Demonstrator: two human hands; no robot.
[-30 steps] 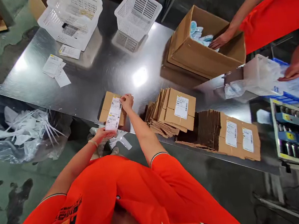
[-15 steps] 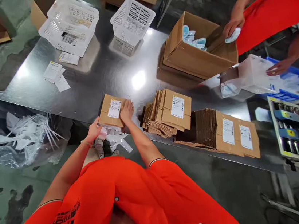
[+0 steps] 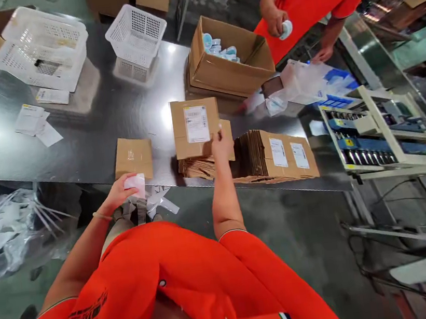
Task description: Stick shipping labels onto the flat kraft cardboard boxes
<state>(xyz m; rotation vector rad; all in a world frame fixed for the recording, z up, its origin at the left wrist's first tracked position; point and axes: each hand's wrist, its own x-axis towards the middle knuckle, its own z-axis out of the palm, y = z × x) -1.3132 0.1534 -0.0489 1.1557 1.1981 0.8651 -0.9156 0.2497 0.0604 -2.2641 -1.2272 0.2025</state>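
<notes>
My right hand (image 3: 222,145) grips the right edge of a flat folded cardboard box (image 3: 181,132) with a white printed label. That box is above a pile of similar folded boxes (image 3: 198,167) at the table's front edge. My left hand (image 3: 120,192) is closed on a small pale pinkish slip of paper (image 3: 136,184), whose print I cannot make out. Just beyond it on the metal table lies another flat cardboard box (image 3: 137,149), with small printed marks and no white label on its upper face.
More folded boxes (image 3: 287,156) stand to the right. White baskets (image 3: 137,33) and label sheets (image 3: 31,119) lie at the back left. A co-worker's hand (image 3: 275,19) holds a round white item beside an open carton (image 3: 221,72). A bag of paper scraps (image 3: 5,223) is left.
My right hand has carried the labelled box rightward over the pile. My left hand has come off it, and an unlabelled box now shows there. The view has shifted right.
</notes>
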